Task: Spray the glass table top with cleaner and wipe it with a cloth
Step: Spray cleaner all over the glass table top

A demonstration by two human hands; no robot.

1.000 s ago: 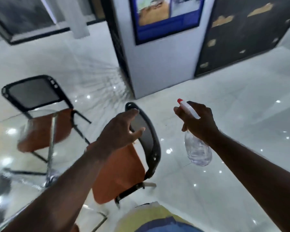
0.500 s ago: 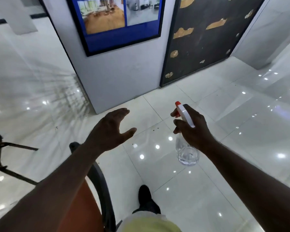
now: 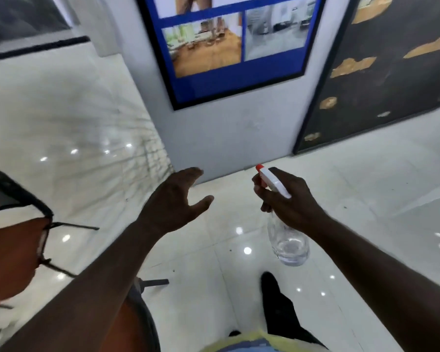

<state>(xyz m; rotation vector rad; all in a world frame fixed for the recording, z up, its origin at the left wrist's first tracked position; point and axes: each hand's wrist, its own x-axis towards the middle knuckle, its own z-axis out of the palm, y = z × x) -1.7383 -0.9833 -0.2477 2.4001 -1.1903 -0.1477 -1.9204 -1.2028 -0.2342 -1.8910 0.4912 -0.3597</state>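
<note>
Clear spray bottle (image 3: 290, 247) in right hand (image 3: 294, 203), fingers curled round neck, above floor (image 3: 366, 199). Empty left hand (image 3: 173, 201) released. Glass bench, cloth unseen. Step: pre-spray; next, find bench, aim nozzle (image 3: 259, 167).

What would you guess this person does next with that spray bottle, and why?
Probably turn to find the table before squeezing the trigger. The right hand grips the spray bottle, but no glass top or cloth is in view, only floor, a wall and a chair; the left hand is open and empty.
</note>
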